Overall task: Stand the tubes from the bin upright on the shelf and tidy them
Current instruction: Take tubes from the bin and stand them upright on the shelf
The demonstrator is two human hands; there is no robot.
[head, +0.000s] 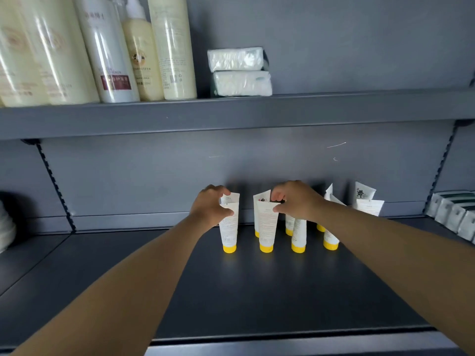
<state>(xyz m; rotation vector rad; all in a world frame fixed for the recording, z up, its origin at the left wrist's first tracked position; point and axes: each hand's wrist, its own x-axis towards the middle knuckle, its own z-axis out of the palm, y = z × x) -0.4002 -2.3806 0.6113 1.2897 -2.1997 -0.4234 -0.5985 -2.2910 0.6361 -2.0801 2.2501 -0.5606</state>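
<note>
Fingers, left hand point(211, 206): curled round the crimped top of the leftmost front tube point(229, 227), thumb on its near face, holding it upright on its yellow cap
Fingers, right hand point(295, 201): pinching the top edge of the second front tube point(267, 227), likely to square it to the row; a tube behind it, touching, may also be under the fingertips, I cannot tell
Lower shelf point(257, 291): dark grey deck that bears the tubes; its front part, nearer the person than the leftmost front tube, is bare
Upper shelf point(231, 111): above the leftmost front tube, carrying tall cream bottles point(102, 52) up and to its left and two stacked white packs point(240, 73) almost straight above it
Boxes point(452, 217): white and green, far right of the leftmost front tube at the shelf's end, apart from the tubes
Tube cluster point(299, 235): white tubes with yellow caps down, standing in a front row and a back row to the right of the leftmost front tube, near the back wall; caps down give a flat base
Far-right tubes point(366, 201): furthest from the leftmost front tube, leaning and uneven, so tidying seems unfinished
Bin: not in view
Step, as I judge it: straightening and spacing the front row
</note>
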